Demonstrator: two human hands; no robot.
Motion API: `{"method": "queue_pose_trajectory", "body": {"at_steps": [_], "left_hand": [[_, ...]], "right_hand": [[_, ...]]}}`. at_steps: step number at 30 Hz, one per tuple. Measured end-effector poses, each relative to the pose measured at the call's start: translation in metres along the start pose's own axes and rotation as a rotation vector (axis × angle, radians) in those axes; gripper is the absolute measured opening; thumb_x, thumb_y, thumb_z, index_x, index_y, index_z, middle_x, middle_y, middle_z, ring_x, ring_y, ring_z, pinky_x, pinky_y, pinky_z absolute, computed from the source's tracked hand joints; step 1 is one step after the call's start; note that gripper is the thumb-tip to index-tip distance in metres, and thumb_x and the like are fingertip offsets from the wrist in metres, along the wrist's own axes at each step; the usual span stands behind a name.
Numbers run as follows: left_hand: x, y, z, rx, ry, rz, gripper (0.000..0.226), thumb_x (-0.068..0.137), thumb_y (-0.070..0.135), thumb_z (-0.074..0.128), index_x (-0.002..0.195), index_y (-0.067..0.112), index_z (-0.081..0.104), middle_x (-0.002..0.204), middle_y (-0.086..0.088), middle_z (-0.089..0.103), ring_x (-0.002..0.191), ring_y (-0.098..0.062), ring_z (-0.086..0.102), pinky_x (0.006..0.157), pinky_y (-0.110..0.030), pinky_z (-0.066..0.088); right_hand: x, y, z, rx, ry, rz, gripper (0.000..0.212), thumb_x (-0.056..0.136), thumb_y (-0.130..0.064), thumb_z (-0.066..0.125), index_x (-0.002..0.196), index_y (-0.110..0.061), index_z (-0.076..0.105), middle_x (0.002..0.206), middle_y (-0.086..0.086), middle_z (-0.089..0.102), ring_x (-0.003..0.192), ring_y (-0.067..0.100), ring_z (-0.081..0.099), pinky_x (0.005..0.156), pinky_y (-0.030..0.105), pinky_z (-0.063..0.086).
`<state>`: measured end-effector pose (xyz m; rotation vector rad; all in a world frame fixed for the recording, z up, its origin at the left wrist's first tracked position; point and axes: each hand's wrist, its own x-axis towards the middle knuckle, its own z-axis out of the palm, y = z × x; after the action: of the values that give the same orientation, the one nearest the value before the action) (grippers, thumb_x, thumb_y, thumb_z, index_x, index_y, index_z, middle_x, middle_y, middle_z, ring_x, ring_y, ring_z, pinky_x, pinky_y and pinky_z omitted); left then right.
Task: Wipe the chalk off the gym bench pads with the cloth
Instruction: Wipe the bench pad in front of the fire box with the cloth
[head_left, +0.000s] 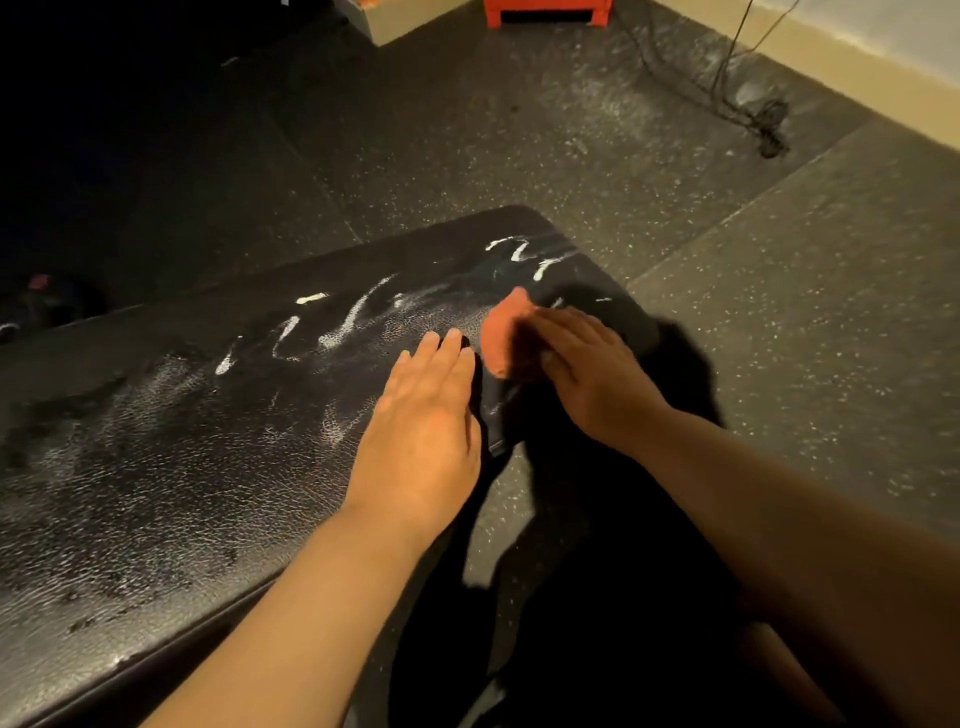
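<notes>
The black bench pad (156, 441) ran from lower left to its rounded far end. The left hand (426, 410) lay flat on the pad near its right edge, fingers straight and close together. Just beside it, towards the pad's far end, the right hand (587, 374) rested on an orange cloth (501, 338) bunched against the pad. That hand was blurred, so whether it gripped or merely pressed the cloth could not be told. White chalk streaks (358, 312) crossed the pad's middle and far end. Beyond the pad lay speckled rubber floor (519, 130), with a dark cable (753, 114) well apart.
</notes>
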<state>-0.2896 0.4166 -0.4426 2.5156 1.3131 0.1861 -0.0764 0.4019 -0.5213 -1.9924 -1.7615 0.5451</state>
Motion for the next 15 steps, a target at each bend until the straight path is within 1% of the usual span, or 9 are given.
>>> {"method": "queue_pose_trajectory", "body": {"at_steps": [2,3,4,6,8,9,10,13,15], "left_hand": [[0.000,0.000,0.003,0.030,-0.007,0.001,0.058,0.099,0.013,0.044,0.156,0.012,0.031,0.165,-0.003,0.020,0.154,-0.018,0.008,0.126,-0.036,0.005],[0.001,0.000,0.003,0.037,-0.008,-0.002,0.057,0.099,0.014,0.043,0.156,0.012,0.031,0.165,-0.003,0.020,0.154,-0.018,0.008,0.126,-0.035,0.004],[0.001,0.000,0.004,0.039,-0.003,-0.007,0.057,0.099,0.014,0.043,0.156,0.012,0.031,0.165,-0.003,0.019,0.154,-0.018,0.008,0.126,-0.035,0.003],[0.004,0.003,0.004,0.029,0.011,-0.014,0.058,0.099,0.013,0.042,0.156,0.011,0.031,0.165,-0.004,0.019,0.154,-0.018,0.008,0.126,-0.035,0.003],[0.008,0.006,0.005,0.022,0.011,0.000,0.058,0.098,0.012,0.042,0.155,0.011,0.032,0.165,-0.005,0.020,0.154,-0.018,0.008,0.126,-0.036,0.004],[0.010,0.007,0.006,0.020,0.007,0.011,0.059,0.097,0.012,0.042,0.155,0.011,0.032,0.165,-0.004,0.020,0.154,-0.018,0.008,0.126,-0.036,0.004],[0.013,0.009,0.007,0.012,0.004,0.022,0.059,0.097,0.012,0.043,0.155,0.011,0.032,0.165,-0.004,0.020,0.154,-0.017,0.008,0.126,-0.036,0.004],[0.019,0.011,0.012,-0.003,0.007,0.016,0.057,0.099,0.014,0.044,0.155,0.012,0.033,0.165,-0.003,0.021,0.154,-0.016,0.008,0.126,-0.035,0.003],[0.020,0.010,0.014,0.007,0.010,0.000,0.058,0.099,0.015,0.044,0.155,0.012,0.032,0.165,-0.002,0.020,0.154,-0.016,0.006,0.126,-0.033,0.000]], "right_hand": [[0.009,-0.008,0.007,-0.017,0.066,0.185,0.056,0.099,-0.031,0.030,0.154,-0.023,0.036,0.159,0.002,0.036,0.148,0.030,0.026,0.122,0.045,0.017],[0.009,-0.020,0.012,-0.015,0.096,0.212,0.058,0.096,-0.028,0.029,0.152,-0.020,0.041,0.157,0.005,0.039,0.145,0.033,0.031,0.120,0.047,0.021],[0.006,-0.033,0.016,0.011,0.113,0.183,0.059,0.092,-0.026,0.030,0.148,-0.017,0.046,0.153,0.008,0.044,0.140,0.034,0.036,0.118,0.048,0.025],[-0.008,-0.047,0.018,0.084,0.063,0.008,0.054,0.093,-0.024,0.038,0.145,-0.017,0.051,0.148,0.007,0.049,0.134,0.030,0.040,0.115,0.046,0.029],[-0.018,-0.031,0.009,0.069,-0.010,-0.137,0.047,0.098,-0.026,0.043,0.142,-0.016,0.054,0.147,0.004,0.050,0.135,0.025,0.039,0.117,0.043,0.029],[-0.015,-0.017,0.004,0.032,-0.013,-0.147,0.046,0.099,-0.028,0.042,0.142,-0.015,0.054,0.147,0.004,0.050,0.138,0.025,0.038,0.117,0.042,0.027],[-0.009,-0.001,0.001,-0.005,0.013,-0.099,0.048,0.100,-0.030,0.040,0.144,-0.015,0.051,0.149,0.004,0.049,0.141,0.026,0.036,0.118,0.040,0.023],[0.023,0.029,-0.004,-0.050,0.057,0.199,0.054,0.101,-0.031,0.031,0.153,-0.017,0.037,0.159,0.004,0.036,0.150,0.029,0.023,0.124,0.040,0.014],[0.034,0.014,0.001,-0.061,0.066,0.260,0.060,0.093,-0.031,0.023,0.146,-0.014,0.044,0.154,0.008,0.042,0.145,0.033,0.032,0.119,0.045,0.025]]}}
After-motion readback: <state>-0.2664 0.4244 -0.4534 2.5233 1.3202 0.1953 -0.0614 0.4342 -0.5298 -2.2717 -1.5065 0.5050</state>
